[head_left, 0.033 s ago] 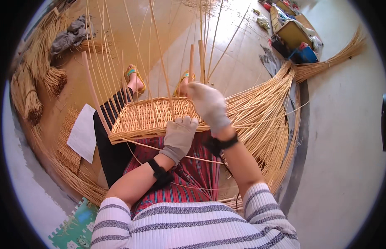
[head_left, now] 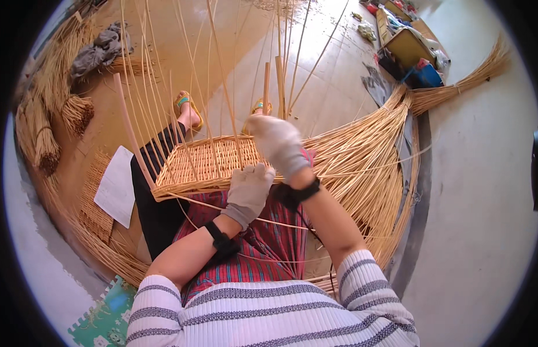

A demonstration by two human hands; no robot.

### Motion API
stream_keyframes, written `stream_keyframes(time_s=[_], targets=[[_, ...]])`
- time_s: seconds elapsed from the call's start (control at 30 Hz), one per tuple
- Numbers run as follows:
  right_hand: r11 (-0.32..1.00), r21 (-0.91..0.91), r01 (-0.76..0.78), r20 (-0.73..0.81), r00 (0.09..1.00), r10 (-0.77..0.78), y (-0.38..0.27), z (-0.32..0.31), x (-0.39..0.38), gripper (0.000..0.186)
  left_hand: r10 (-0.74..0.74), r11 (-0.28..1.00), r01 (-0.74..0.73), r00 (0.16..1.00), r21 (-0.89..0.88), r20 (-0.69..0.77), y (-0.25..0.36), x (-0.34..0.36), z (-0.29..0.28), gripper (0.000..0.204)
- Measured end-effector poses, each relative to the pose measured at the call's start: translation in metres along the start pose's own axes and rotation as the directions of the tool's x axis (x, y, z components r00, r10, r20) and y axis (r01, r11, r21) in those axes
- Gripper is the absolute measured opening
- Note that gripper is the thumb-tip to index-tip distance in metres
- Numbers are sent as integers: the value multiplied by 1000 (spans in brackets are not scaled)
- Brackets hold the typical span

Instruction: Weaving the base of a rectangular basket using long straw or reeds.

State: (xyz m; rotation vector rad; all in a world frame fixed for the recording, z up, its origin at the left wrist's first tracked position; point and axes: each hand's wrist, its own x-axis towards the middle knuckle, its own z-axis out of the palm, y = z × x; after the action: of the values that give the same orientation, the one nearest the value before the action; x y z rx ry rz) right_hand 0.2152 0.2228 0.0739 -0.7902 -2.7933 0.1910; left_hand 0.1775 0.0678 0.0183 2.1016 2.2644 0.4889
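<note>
A half-woven wicker basket rests across my lap, its flat base woven tight, with tall thin stakes rising from its edges. My left hand, in a pale work glove, is closed over the basket's near edge right of the middle. Above the basket's right end is my right hand, gloved too and a little blurred. Its fingers look curled together; what they hold is hidden. Thick upright corner sticks stand at the basket's left end and just beyond my right hand. A loose willow strand trails off to the right.
A large fan of loose willow rods lies right of my lap. More bundles stand at the far left, near a grey cloth. A white paper sheet lies left of my leg. A box of odds and ends sits at the back right.
My right hand has shifted left across the basket's right end. The loose strand at the right has moved slightly. My left hand and the basket have stayed about where they were.
</note>
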Motion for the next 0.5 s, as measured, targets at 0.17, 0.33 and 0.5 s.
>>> stream_keyframes(time_s=[0.17, 0.33, 0.5], targets=[[870, 480, -117, -196, 952, 236, -3, -7, -21, 24, -7, 998, 4, 999, -68, -48, -4, -5, -7, 26], [299, 517, -802, 746, 593, 303, 1, -64, -111, 26, -21, 988, -3, 989, -155, -149, -18, -2, -4, 19], [218, 872, -438, 254, 786, 564, 47, -31, -87, 48, -41, 979, -13, 966, -204, -257, -15, 0, -5, 17]])
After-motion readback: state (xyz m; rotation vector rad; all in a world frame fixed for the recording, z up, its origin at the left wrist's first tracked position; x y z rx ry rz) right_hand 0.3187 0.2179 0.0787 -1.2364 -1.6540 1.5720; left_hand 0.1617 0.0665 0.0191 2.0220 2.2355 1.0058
